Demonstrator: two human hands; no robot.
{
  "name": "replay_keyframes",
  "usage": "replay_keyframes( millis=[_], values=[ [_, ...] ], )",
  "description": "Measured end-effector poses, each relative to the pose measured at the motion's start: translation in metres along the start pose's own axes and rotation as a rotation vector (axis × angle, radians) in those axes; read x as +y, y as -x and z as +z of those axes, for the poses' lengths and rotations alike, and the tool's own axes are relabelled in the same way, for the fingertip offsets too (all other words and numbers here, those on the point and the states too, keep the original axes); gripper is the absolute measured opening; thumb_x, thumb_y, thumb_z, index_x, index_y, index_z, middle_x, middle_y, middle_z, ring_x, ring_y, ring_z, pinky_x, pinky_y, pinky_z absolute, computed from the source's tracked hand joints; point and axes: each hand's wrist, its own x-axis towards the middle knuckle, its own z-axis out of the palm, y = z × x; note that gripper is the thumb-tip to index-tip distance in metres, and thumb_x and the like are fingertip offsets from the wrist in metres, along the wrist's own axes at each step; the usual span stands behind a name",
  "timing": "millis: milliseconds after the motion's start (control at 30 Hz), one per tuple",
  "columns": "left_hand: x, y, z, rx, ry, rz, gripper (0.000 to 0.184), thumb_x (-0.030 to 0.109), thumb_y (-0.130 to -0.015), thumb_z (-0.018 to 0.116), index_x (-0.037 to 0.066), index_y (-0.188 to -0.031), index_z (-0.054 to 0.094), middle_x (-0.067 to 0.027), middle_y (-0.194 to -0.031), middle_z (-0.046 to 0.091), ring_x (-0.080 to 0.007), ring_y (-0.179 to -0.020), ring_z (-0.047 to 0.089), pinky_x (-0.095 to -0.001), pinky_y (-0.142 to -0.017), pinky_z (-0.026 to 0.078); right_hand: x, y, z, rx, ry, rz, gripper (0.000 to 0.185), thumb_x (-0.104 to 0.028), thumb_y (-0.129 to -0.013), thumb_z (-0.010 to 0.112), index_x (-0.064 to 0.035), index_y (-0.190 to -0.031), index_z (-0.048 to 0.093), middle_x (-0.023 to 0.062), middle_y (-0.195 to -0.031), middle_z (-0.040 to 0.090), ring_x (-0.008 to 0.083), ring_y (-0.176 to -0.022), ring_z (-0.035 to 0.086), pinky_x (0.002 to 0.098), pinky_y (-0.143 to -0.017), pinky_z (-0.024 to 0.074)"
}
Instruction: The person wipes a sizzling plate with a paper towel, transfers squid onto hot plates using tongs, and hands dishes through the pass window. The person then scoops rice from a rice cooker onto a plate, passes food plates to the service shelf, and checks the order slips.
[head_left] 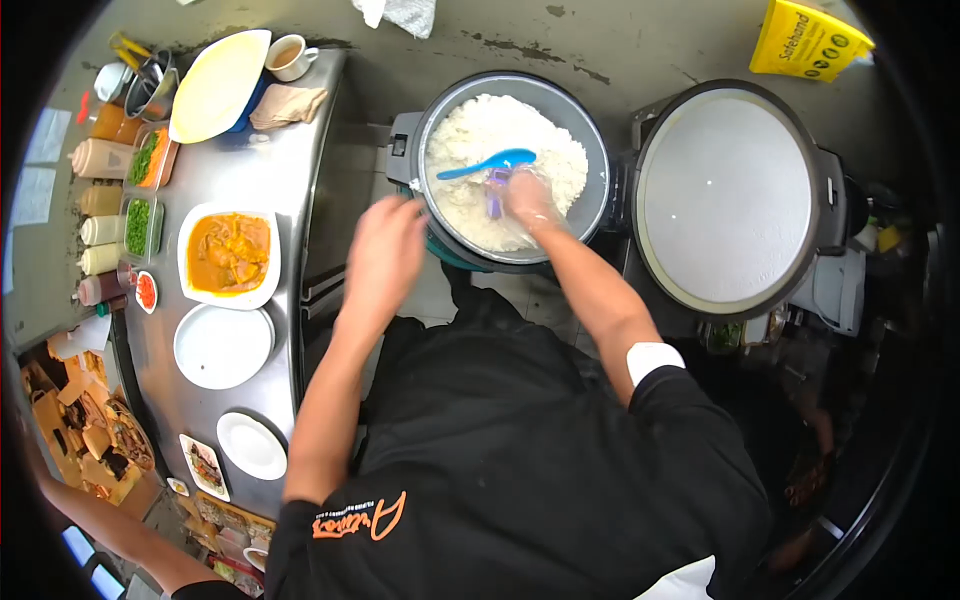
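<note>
An open rice cooker (609, 170) holds white rice (465, 130), with a blue spoon (487, 164) lying on top. My right hand (530, 203), in a clear plastic glove, is down at the rice just below the spoon's wide end. Its fingers are closed on a small purple object (495, 205), partly hidden by the hand. My left hand (385, 245) is bare and blurred, raised beside the cooker's lower left rim. Whether its fingers are apart or closed is unclear.
The cooker's round lid (725, 195) is swung open at right. On the steel counter (295, 150) at left are an orange stew bowl (230, 255), stacked plates (223, 347), sauce bottles and a yellow plate (219, 85). Another person's arm (120, 530) shows at lower left.
</note>
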Motion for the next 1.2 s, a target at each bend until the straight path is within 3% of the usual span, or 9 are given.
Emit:
replay_keyframes(
  millis=[133,333,433,567,633,867,933,1100,1200],
  values=[
    [-0.027,-0.083,0.168,-0.405,-0.443,0.057,0.020,0.007,-0.082,0.059,0.001,-0.099,0.066,-0.0160,-0.104,0.062,-0.0314,-0.105,0.060,-0.0403,-0.086,0.052,0.032,-0.024,0.044,-0.047,-0.117,0.040,0.036,-0.034,-0.085,0.068,-0.0004,-0.097,0.073,0.0238,-0.104,0.069,0.0369,-0.099,0.067,0.0457,-0.089,0.0503],
    [-0.050,-0.100,0.221,-0.681,-0.619,0.065,0.019,0.013,-0.082,0.060,0.006,-0.096,0.069,-0.0171,-0.105,0.061,-0.0310,-0.099,0.062,-0.0383,-0.080,0.053,0.046,-0.001,-0.033,-0.378,-0.032,-0.192,0.039,-0.036,-0.088,0.066,0.0012,-0.097,0.070,0.0255,-0.098,0.068,0.0398,-0.094,0.065,0.0465,-0.087,0.0489],
    [-0.040,-0.108,0.182,-0.424,-0.459,0.126,0.019,0.017,-0.085,0.060,0.006,-0.098,0.069,-0.0187,-0.106,0.061,-0.0346,-0.094,0.064,-0.0418,-0.075,0.053,0.050,0.000,-0.064,-0.445,0.029,-0.253,0.040,-0.037,-0.095,0.057,0.0007,-0.094,0.069,0.0236,-0.093,0.067,0.0403,-0.090,0.064,0.0476,-0.085,0.0468],
    [-0.002,-0.129,0.079,-0.281,-0.090,-0.243,0.029,0.030,-0.101,0.047,0.002,-0.103,0.054,-0.0298,-0.093,0.063,-0.0488,-0.090,0.061,-0.0576,-0.079,0.047,0.036,0.014,-0.094,0.210,-0.058,-0.387,0.026,-0.023,-0.097,0.052,-0.0025,-0.095,0.067,0.0237,-0.086,0.064,0.0401,-0.089,0.062,0.0462,-0.086,0.0466],
    [-0.005,-0.130,0.049,-0.253,0.029,-0.380,0.037,0.035,-0.103,0.045,-0.001,-0.102,0.056,-0.0228,-0.079,0.063,-0.0397,-0.079,0.062,-0.0486,-0.072,0.048,0.015,0.017,-0.096,0.537,0.011,-0.510,0.021,-0.015,-0.097,0.048,-0.0042,-0.095,0.066,0.0225,-0.087,0.063,0.0397,-0.090,0.061,0.0447,-0.086,0.0469],
    [-0.036,-0.099,0.011,-0.275,0.284,-0.377,0.036,0.027,-0.103,0.043,-0.003,-0.106,0.063,-0.0106,-0.072,0.065,-0.0190,-0.063,0.061,-0.0347,-0.063,0.049,-0.053,0.052,-0.056,-0.241,0.246,-0.514,0.031,0.003,-0.077,0.053,0.0011,-0.103,0.069,0.0153,-0.089,0.067,0.0327,-0.101,0.062,0.0407,-0.099,0.0437],
    [-0.031,-0.089,-0.008,-0.333,0.341,-0.467,0.036,0.026,-0.103,0.044,-0.004,-0.096,0.062,-0.0134,-0.072,0.068,-0.0226,-0.064,0.066,-0.0374,-0.064,0.051,-0.042,0.029,-0.062,0.051,0.292,-0.223,0.029,0.003,-0.078,0.052,0.0004,-0.102,0.069,0.0140,-0.090,0.068,0.0302,-0.098,0.063,0.0419,-0.097,0.0444],
    [-0.047,-0.065,-0.025,-0.335,0.327,-0.468,0.035,0.025,-0.102,0.045,-0.004,-0.095,0.062,-0.0115,-0.070,0.067,-0.0172,-0.059,0.063,-0.0331,-0.060,0.050,-0.002,0.018,0.026,0.229,0.561,-0.662,0.027,0.000,-0.082,0.051,-0.0005,-0.101,0.070,0.0153,-0.089,0.069,0.0285,-0.087,0.065,0.0418,-0.091,0.0460],
    [-0.057,-0.054,-0.023,-0.301,0.395,-0.480,0.034,0.024,-0.102,0.045,-0.004,-0.095,0.062,-0.0114,-0.070,0.068,-0.0180,-0.057,0.063,-0.0330,-0.059,0.050,-0.022,0.021,-0.032,0.147,0.334,-0.510,0.030,-0.003,-0.083,0.049,0.0011,-0.106,0.069,0.0191,-0.095,0.068,0.0309,-0.098,0.064,0.0404,-0.096,0.0444]
  ],
)
